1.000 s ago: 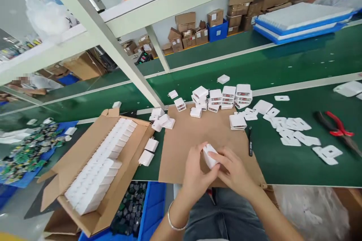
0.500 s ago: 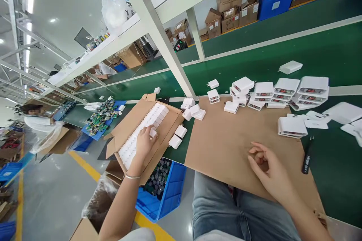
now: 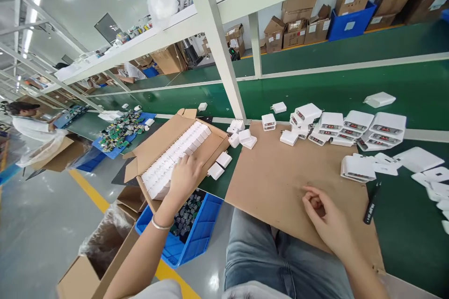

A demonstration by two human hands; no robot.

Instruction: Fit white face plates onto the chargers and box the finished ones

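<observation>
My left hand (image 3: 185, 174) reaches into a shallow cardboard box (image 3: 217, 136) at the left. Its fingers curl down together at the near side of rows of white charger plugs (image 3: 180, 156); their tips, and whatever they may hold, are hidden. Over the brown cardboard sheet (image 3: 270, 175) in front of me rests my right hand (image 3: 326, 217), its fingers loosely curled and closed with nothing visible in them. Two white chargers (image 3: 220, 165) lie beside the box. Stacks of white charger housings (image 3: 356, 124) with open ends stand along the back of the sheet.
A black pen-like tool (image 3: 372, 203) lies to the right, near loose white pieces (image 3: 419, 159). A white post (image 3: 224, 65) rises behind the box. Below the bench edge sits a blue bin (image 3: 201, 238) of dark parts. Circuit boards (image 3: 121, 131) are heaped farther left, near another person (image 3: 30, 121).
My left hand has gone lower into the box; the white charger seen at its fingertips earlier is now hidden. My right hand stays over the sheet, thumb and forefinger closer together. The view has shifted.
</observation>
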